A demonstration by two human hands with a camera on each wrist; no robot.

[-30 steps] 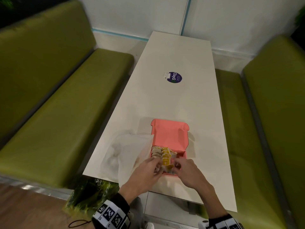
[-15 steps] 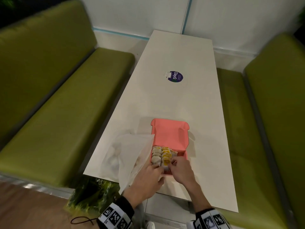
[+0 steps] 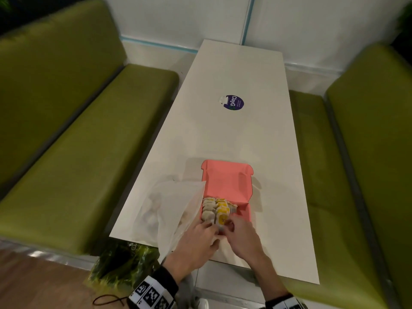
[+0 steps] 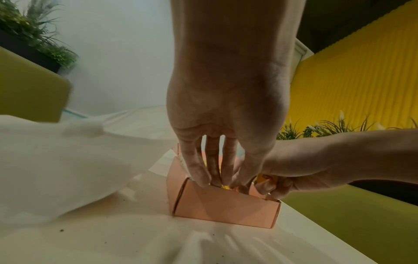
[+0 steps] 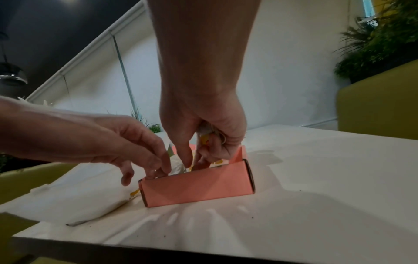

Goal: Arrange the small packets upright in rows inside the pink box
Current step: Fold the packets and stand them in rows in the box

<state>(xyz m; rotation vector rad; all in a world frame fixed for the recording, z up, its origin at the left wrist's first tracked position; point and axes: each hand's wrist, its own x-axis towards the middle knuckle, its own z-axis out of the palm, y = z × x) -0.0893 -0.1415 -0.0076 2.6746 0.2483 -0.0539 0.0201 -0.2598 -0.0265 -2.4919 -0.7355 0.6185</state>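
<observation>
Packets (image 3: 217, 208) stand in the near half of the pink box (image 3: 244, 216), packed in two rows: a pale row on the left, a yellow-printed row beside it. The box's right side shows bare pink floor, and its lid leans open at the far end, so the filling looks partly done, with at least another row's room left. A white bag (image 3: 169, 210) lies just left of the box on the surface (image 3: 223, 134); pale lumps inside it may be more packets, though that is too dim to tell.

The left hand (image 3: 198, 237) reaches over the box's near left corner, fingers straight and pressing down on the pale row. The right hand (image 3: 239, 235) is curled, pinching a yellow-printed packet above the near wall while some fingers dip into the box.

Against the earlier frames, both hands have closed in toward each other at the box's near edge. The box and bag sit where they were.
</observation>
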